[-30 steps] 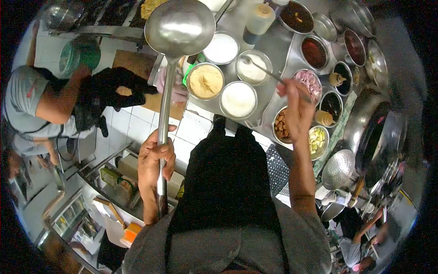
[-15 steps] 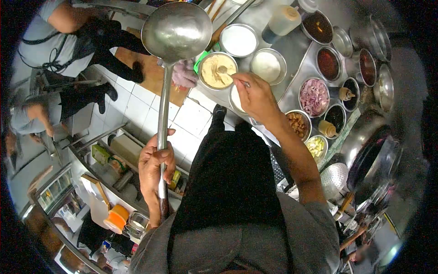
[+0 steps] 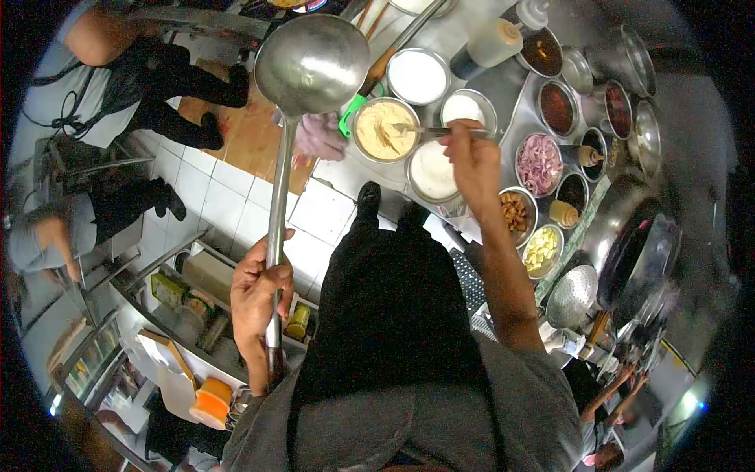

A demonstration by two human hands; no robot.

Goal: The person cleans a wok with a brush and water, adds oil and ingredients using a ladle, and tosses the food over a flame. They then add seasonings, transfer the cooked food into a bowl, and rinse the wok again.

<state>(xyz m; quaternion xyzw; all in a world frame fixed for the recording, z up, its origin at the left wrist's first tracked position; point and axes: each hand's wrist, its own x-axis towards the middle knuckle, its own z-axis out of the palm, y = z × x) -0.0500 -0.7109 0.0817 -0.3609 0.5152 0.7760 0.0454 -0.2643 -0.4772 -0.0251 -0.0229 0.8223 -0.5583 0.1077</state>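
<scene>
My left hand (image 3: 259, 293) is closed around the long handle of a big metal ladle (image 3: 313, 67). The ladle's round bowl is raised at the top and looks bare. With closed fingers, my right hand (image 3: 474, 169) holds a spoon (image 3: 436, 131) by its handle. The spoon's tip rests in pale yellow seasoning powder in a metal bowl (image 3: 381, 141). Around it stand bowls of white granules: one (image 3: 432, 171) beneath my right hand, another (image 3: 465, 106) just beyond the spoon, and a third (image 3: 417, 76) further back.
Bowls of sliced onion (image 3: 539, 164), brown pieces (image 3: 515, 211) and pale chopped pieces (image 3: 543, 250) line the counter's right side. A squeeze bottle (image 3: 487, 43) stands behind. A strainer (image 3: 572, 295) lies near a wok (image 3: 629, 236). Two people (image 3: 118, 94) are at the left, by a drawer (image 3: 212, 287).
My right hand has moved right and turned, so the spoon's handle now points sideways and the near white bowl is uncovered. The ladle stays in my left hand, its bowl slightly lower.
</scene>
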